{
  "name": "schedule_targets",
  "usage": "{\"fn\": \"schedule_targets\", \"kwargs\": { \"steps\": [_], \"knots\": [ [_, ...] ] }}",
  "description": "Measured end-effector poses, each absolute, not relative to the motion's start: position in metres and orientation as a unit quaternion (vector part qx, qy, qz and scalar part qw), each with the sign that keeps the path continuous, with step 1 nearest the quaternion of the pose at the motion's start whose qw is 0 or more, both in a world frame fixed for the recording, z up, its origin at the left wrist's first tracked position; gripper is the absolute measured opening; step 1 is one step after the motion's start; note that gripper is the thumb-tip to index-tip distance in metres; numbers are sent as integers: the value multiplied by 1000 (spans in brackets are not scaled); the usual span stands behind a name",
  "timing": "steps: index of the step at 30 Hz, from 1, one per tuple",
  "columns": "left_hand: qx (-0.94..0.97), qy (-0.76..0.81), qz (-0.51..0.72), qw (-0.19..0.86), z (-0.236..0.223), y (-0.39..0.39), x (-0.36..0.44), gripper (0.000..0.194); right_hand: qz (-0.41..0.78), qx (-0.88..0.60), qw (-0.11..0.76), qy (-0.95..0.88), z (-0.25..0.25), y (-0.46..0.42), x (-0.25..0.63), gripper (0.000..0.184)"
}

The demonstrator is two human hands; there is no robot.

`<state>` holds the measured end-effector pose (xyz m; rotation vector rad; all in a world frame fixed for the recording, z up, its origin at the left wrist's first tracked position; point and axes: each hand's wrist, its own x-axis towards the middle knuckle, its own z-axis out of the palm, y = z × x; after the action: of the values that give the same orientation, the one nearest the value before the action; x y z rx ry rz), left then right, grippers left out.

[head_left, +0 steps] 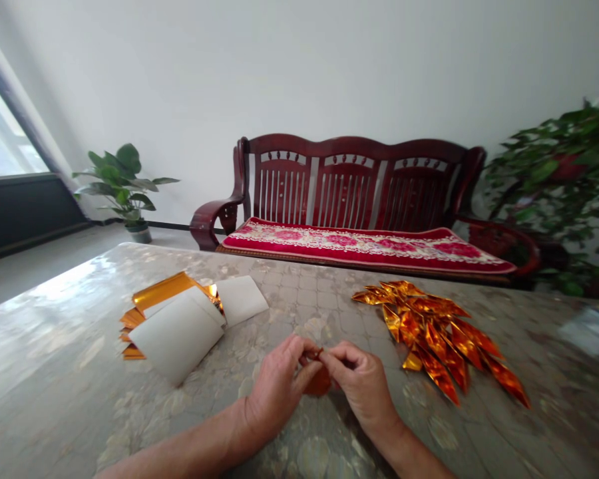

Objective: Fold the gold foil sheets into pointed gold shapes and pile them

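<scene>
Near the front middle of the table, my left hand (281,376) and my right hand (362,382) meet over a piece of gold foil paper (318,380). The fingers of both hands pinch its upper edge, and part of it is hidden behind them. To the right lies a heap of folded gold foil paper ingots (432,332), pointed at the ends and shiny orange. On the left is a fanned stack of foil paper sheets (167,291), some gold side up, with white-backed sheets (182,336) on top.
The table (309,293) has a patterned, glossy cover. A clear plastic packet (592,329) lies at its right side. Beyond stands a dark red wooden bench (347,179) with a floral red runner (369,243). Potted plants (122,179) flank it.
</scene>
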<state>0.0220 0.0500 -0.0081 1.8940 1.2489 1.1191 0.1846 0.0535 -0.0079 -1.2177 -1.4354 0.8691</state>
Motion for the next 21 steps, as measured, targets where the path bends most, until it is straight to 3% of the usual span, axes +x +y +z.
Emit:
{"fn": "schedule_targets", "kwargs": {
  "steps": [9, 15, 21],
  "knots": [
    [717, 501, 402, 272, -9, 54, 21, 17, 357, -513, 514, -587, -7, 51, 185, 33],
    [691, 511, 387, 334, -8, 57, 24, 24, 411, -495, 518, -564, -8, 54, 186, 31],
    [645, 526, 414, 369, 0, 57, 30, 21, 361, -514, 539, -561, -8, 56, 185, 26]
  ]
}}
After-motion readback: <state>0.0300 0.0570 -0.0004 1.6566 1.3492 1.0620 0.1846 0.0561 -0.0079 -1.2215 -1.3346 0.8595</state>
